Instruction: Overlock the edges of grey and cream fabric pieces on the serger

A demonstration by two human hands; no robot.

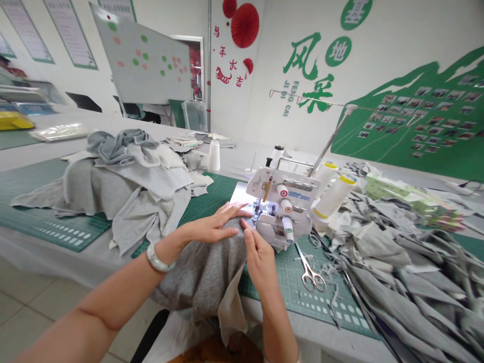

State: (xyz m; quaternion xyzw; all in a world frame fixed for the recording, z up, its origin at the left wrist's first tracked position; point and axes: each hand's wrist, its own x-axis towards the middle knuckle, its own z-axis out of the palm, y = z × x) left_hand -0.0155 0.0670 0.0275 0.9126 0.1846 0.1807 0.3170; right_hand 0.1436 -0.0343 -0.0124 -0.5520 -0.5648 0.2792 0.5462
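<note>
Left hand [217, 225] flat, right hand [260, 254] pinching gray cloth [212, 267] at the sewing machine [282, 206].
The right grip is narrow on the cloth's edge; the left fingers lie spread over it. Fingertips partly hide the needle area. The cloth, heathered with a paler underside, drapes over the desk's [302, 322] front edge, its lower end cut off from clear view.
</note>
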